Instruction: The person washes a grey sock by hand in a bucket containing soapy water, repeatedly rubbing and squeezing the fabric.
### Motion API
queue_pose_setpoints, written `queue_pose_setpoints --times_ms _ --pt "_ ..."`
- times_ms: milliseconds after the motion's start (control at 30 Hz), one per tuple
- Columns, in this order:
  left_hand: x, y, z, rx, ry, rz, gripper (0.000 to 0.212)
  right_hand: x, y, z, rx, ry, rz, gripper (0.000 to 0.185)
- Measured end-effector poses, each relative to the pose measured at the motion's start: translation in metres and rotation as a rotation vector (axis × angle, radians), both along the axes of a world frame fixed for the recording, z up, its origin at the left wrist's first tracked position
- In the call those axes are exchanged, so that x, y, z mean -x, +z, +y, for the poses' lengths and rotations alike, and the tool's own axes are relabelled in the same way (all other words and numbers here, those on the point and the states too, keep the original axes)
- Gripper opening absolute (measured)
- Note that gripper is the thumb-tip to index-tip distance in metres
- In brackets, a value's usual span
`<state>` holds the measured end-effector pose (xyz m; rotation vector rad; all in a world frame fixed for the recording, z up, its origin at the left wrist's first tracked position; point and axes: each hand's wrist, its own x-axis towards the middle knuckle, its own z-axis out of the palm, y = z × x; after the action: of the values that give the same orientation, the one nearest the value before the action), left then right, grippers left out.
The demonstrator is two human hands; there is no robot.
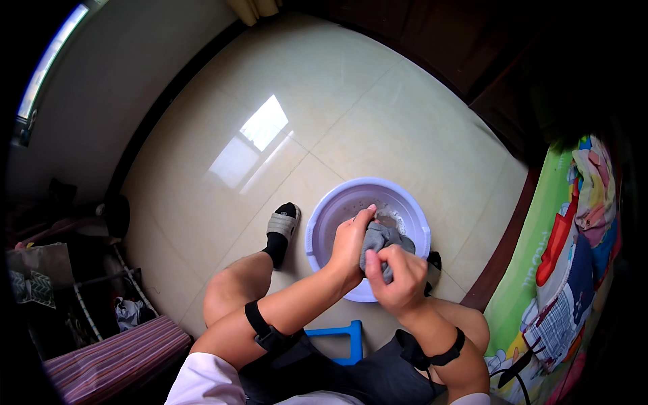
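Observation:
A round lavender plastic basin (pixel 316 223) stands on the tiled floor between my feet, with a little sudsy water (pixel 389 215) in it. Above the basin, my left hand (pixel 350 240) holds one side of a bunched grey cloth (pixel 383 240), its thumb pointing up and away from me. My right hand (pixel 400 278) is closed on the near right part of the same cloth. Part of the cloth hangs over the basin's right side, and the fingers of my left hand are partly hidden behind it.
A blue plastic frame (pixel 356 341) is on the floor between my legs. To the right is a bed edge with a green printed sheet (pixel 526 243) and piled clothes (pixel 567 273). A striped padded bench (pixel 121 359) and a rack lie at left; dark wooden furniture (pixel 435 45) stands beyond.

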<state>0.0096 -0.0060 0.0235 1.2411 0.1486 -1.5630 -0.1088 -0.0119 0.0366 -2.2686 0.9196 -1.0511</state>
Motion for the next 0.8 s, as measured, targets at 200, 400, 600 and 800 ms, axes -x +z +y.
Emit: queue_pose_setpoints --times_ms 200,400,600,800 --pt "0.015 -0.014 0.012 0.074 -0.033 0.019 0.027 0.001 0.002 -0.028 -0.236 -0.299 0.002 0.023" --pt "0.011 -0.023 0.012 0.059 0.013 -0.038 0.024 -0.002 -0.009 -0.003 -0.042 -0.109 -0.060 0.019" --pt "0.016 -0.008 0.011 0.015 0.007 -0.100 0.027 0.001 -0.006 -0.019 0.026 -0.124 0.030 0.024" --pt "0.013 -0.008 0.004 0.052 0.041 -0.121 0.028 -0.002 -0.007 -0.012 0.013 -0.156 -0.014 0.019"
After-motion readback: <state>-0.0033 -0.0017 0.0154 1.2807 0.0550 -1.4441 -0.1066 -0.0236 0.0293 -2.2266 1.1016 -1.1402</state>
